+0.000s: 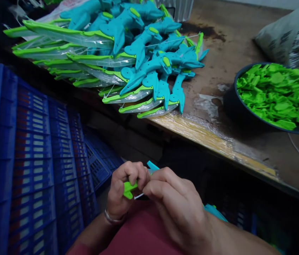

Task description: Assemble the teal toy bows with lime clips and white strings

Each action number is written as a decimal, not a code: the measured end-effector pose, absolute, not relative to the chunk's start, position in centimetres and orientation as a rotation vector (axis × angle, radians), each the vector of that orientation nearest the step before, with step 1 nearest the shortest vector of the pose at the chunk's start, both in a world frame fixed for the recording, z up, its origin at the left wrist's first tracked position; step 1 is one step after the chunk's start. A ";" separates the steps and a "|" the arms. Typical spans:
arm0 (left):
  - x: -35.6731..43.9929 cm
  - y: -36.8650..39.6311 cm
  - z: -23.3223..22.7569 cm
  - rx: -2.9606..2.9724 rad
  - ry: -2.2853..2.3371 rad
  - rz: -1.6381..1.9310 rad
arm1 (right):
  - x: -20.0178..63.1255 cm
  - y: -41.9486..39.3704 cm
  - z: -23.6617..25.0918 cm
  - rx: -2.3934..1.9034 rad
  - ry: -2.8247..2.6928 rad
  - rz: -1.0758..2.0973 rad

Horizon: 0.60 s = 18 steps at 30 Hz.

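Observation:
In front of the red shirt my left hand [128,184] is closed around a small bright green plastic piece [129,190], its end showing between thumb and fingers. My right hand [177,203] meets it fingertip to fingertip, pinched closed on something mostly hidden by the fingers. A teal plastic tip [153,165] sticks out above the joined fingers. Below them shows a short white string [138,196]. Beyond my hands, a heap of teal and green plastic toy bows [144,71] with strings lies on the workbench [210,46].
A dark round tub [231,106] of green plastic pieces [279,94] stands on the bench at right, before a printed sack [295,35]. Blue slatted crates [36,159] fill the left side. The bench's taped edge [207,138] runs just beyond my hands. Another teal piece [215,211] lies behind my right wrist.

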State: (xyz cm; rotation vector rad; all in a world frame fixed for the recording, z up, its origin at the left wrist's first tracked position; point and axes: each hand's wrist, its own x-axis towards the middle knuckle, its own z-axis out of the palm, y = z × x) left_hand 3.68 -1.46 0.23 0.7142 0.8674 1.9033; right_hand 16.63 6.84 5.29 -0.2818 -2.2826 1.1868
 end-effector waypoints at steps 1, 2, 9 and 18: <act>3.7 -1.6 0.2 0.695 0.889 1.900 | 16.5 6.8 5.3 -0.288 -2.285 1.201; 3.8 -1.7 0.2 0.674 0.913 1.897 | 16.4 6.7 5.2 -0.297 -2.290 1.212; 4.0 -2.3 0.0 0.647 1.017 1.892 | 15.8 6.5 5.0 -0.277 -2.327 1.222; 3.3 -2.3 -0.5 0.691 0.995 1.799 | 15.6 6.6 4.7 -0.198 -2.339 1.091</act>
